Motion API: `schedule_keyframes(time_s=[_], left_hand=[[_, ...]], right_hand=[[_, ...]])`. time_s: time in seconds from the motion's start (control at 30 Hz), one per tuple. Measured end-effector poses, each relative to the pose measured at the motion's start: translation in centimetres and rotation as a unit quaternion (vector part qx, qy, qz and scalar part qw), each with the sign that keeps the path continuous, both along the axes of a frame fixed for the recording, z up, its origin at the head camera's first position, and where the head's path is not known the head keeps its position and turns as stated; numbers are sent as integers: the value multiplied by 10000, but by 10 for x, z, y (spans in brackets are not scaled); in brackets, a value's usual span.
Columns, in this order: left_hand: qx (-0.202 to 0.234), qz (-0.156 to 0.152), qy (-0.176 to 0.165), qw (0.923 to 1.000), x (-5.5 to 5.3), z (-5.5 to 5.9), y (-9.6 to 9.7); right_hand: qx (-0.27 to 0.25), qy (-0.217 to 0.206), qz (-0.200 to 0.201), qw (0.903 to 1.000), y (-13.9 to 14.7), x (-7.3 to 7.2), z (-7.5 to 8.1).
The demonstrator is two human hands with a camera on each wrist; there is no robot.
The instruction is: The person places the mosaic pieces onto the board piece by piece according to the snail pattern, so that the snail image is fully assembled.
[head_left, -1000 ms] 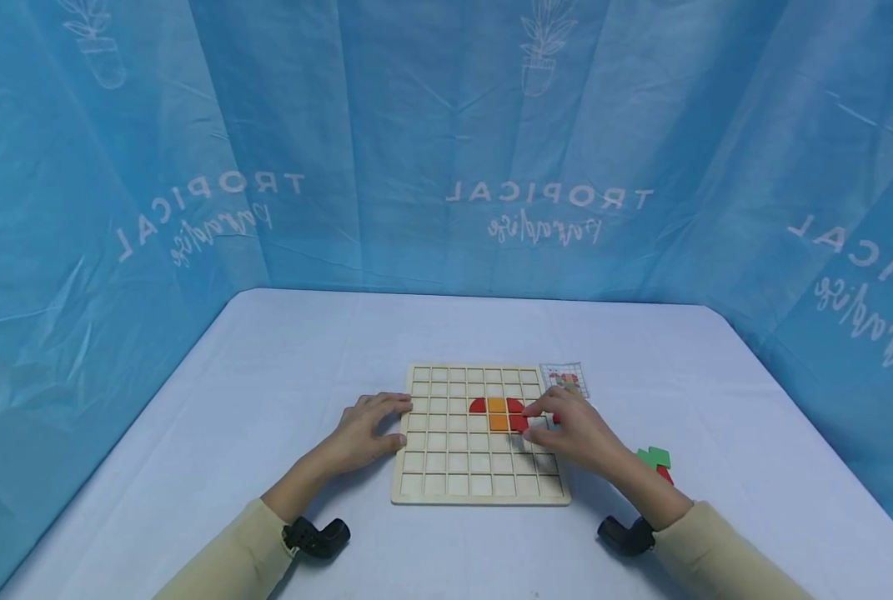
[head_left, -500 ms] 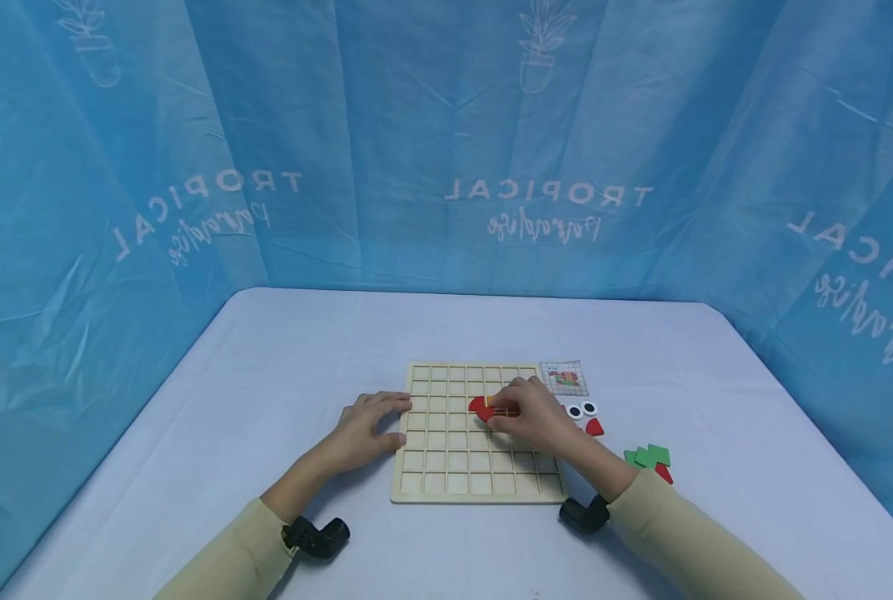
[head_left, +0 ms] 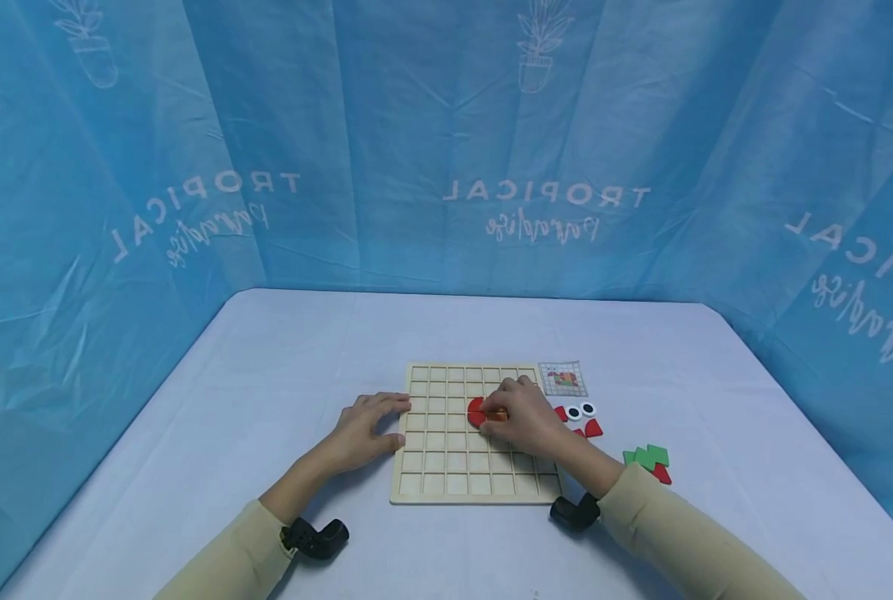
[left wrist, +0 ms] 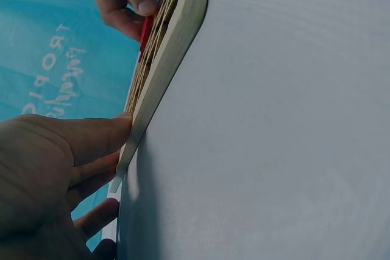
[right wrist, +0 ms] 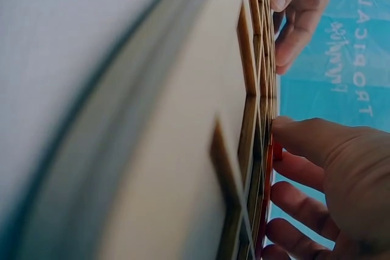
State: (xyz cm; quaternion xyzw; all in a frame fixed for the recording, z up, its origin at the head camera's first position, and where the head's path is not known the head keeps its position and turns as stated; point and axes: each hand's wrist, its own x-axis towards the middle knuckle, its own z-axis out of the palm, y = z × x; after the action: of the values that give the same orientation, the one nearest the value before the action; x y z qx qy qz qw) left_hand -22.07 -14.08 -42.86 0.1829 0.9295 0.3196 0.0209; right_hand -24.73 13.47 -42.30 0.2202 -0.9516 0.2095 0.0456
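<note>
A wooden grid board (head_left: 446, 467) lies on the table. My left hand (head_left: 365, 429) rests at the board's left edge, its fingers extended and the thumb touching the rim in the left wrist view. Over the grid, my right hand (head_left: 521, 419) pinches a red quarter-round tile (head_left: 476, 420) between thumb and forefinger, at a cell just below another red quarter-round tile (head_left: 475, 404). An orange tile (head_left: 499, 414) peeks out between the right fingers. The hand hides other tiles set in the board. From the left wrist, red (left wrist: 146, 30) shows at the right fingertips.
Right of the board lie white eye tiles (head_left: 587, 408) and loose red tiles (head_left: 594, 428). Several green tiles (head_left: 644, 457) and a red tile (head_left: 662, 474) sit farther right. A printed pattern card (head_left: 563, 379) is at the board's upper right corner. Blue curtains (head_left: 446, 150) surround the table (head_left: 303, 333).
The right hand has moved left across the board, bringing the red quarter-round tile below the upper red one. The eye tiles and red tiles at right came into view. The left hand has stayed put.
</note>
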Motion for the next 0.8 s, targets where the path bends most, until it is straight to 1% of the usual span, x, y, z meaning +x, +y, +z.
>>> schedule_keyframes(time_s=[0.27,0.43,0.57,0.67,0.77,0.8], left_hand=[[7,-41,48,10000,0,0,1],[7,-35,43,10000,-1,-1,1],[23,0,11,10000,0,-2,1],[54,13,4,10000,0,-1,1],[37,-14,70,10000,0,-2,1],[54,-9,44,10000,-1,-1,1]], right_hand=[[161,348,90,9992,0,1,-3],[175,350,102,9992,1,0,-4],[-91,227,6,9997,2,3,2],[-303,204,-56,9993,6,6,10],[-349,220,-143,9990,14,8,16],[-346,226,-182,9990,18,9,17]])
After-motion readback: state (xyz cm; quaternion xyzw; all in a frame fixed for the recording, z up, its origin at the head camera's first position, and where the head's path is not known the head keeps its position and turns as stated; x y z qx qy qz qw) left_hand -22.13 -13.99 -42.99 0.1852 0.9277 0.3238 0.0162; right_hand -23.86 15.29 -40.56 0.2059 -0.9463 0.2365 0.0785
